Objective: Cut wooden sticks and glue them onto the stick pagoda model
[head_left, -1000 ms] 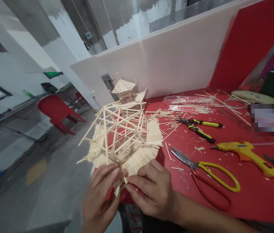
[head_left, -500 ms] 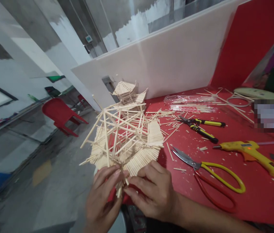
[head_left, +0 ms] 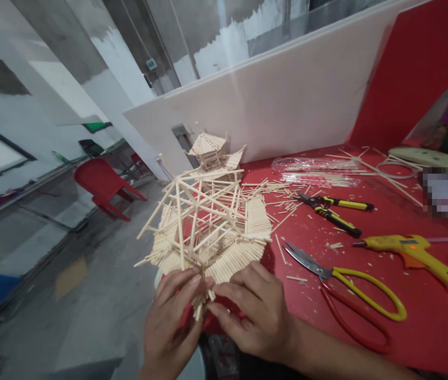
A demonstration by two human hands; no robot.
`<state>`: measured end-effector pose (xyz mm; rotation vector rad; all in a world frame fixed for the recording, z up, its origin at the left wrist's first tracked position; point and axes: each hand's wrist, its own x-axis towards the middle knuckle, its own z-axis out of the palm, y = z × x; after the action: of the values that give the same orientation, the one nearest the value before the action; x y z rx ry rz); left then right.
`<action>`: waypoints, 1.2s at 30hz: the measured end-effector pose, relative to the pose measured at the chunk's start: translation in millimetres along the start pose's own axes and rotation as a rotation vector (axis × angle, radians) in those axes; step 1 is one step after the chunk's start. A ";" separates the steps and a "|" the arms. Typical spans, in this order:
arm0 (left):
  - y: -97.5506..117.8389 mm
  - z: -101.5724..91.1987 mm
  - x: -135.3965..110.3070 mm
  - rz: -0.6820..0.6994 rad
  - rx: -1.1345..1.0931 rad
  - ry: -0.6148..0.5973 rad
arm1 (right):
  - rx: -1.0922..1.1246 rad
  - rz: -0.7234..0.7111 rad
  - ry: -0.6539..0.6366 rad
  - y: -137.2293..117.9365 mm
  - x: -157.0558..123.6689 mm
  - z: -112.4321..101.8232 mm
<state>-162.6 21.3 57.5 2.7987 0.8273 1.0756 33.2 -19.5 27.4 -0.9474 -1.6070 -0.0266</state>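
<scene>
A building model of thin wooden sticks (head_left: 224,261) stands at the table's near left, with an open stick frame on top and slatted roof panels around it. At its front corner, my left hand (head_left: 172,316) is closed on the projecting sticks of the model. My right hand (head_left: 255,311) pinches a short wooden stick (head_left: 211,295) against that same corner, thumb and forefinger close together. The fingers partly hide the corner. Behind the frame rises a small tower with a pointed stick roof (head_left: 208,145).
Right of the model, the red table (head_left: 299,306) bears scissors (head_left: 327,272), yellow-black pliers (head_left: 327,208) and a yellow glue gun (head_left: 414,253). Loose sticks (head_left: 271,187) and a plastic bag of sticks (head_left: 319,171) lie behind. A white board (head_left: 287,95) stands along the back.
The whole view has shifted slightly, so everything sits a little further right. Both hands keep their hold at the model's front corner, with hardly any finger movement.
</scene>
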 end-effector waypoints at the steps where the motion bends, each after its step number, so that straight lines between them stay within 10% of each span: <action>1: -0.3 0.1 -0.4 -0.001 -0.004 -0.004 | -0.002 0.004 -0.004 0.4 -0.6 -0.2; 36: 2.1 -1.0 -8.3 -0.089 0.046 0.000 | 0.035 0.035 -0.031 -3.8 -1.0 -2.8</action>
<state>-167.3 15.3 53.6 2.7687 0.9789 1.0564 33.2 -24.0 29.2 -0.9529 -1.6142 0.0404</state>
